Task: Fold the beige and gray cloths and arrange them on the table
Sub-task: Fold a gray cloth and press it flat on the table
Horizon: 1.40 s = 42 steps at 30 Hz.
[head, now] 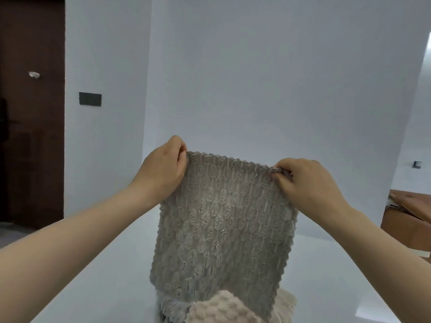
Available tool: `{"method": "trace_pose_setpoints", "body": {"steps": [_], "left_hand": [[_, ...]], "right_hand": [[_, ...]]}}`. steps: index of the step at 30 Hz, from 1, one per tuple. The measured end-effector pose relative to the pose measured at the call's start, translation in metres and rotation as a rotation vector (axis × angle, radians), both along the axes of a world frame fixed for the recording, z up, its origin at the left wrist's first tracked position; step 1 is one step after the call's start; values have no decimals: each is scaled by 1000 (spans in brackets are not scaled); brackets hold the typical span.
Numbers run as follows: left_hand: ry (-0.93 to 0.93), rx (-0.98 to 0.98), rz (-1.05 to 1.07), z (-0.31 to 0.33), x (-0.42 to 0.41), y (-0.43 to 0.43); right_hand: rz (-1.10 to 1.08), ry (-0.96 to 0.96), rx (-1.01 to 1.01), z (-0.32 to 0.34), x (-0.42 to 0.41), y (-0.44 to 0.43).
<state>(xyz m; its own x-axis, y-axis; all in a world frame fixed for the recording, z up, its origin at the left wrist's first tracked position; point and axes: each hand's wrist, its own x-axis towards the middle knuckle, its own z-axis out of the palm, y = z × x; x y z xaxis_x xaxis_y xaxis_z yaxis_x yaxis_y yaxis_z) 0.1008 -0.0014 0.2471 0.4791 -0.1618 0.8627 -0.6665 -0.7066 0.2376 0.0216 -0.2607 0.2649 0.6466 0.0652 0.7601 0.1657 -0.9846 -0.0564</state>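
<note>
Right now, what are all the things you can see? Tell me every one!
gray cloth: one, gray-brown and ribbed, held up in the air over the table
beige cloth: at least one, beige and bumpy, in a pile on the table below the held cloth
fluffy cloth: one piece showing, pale gray, in the same pile
table: one, white, under the pile
door: one, dark brown, far left
switch plate: one, dark, on the white wall
cardboard box: one, brown, far right
left hand: pinches the gray cloth's top left corner
right hand: pinches its top right corner
</note>
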Motion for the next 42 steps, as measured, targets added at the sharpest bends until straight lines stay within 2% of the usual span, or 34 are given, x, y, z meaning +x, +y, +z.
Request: {"method": "trace_pose_setpoints", "body": {"steps": [10, 15, 20, 24, 31, 36, 42], "left_hand": [[94, 181, -41, 1, 1, 26], [200, 141, -174, -5, 8, 35], [261, 114, -205, -20, 10, 35], [291, 0, -145, -27, 14, 32], [473, -287, -73, -30, 22, 21], [486, -397, -135, -32, 21, 12], [594, -537, -326, -27, 13, 1]], "right_hand": [[56, 78, 31, 3, 13, -8], [50, 104, 101, -1, 23, -18], [26, 148, 154, -9, 32, -28], [41, 196, 222, -11, 35, -31], [202, 364, 550, -15, 32, -33], [206, 316, 563, -18, 30, -29], [331, 338, 538, -16, 17, -14]]}}
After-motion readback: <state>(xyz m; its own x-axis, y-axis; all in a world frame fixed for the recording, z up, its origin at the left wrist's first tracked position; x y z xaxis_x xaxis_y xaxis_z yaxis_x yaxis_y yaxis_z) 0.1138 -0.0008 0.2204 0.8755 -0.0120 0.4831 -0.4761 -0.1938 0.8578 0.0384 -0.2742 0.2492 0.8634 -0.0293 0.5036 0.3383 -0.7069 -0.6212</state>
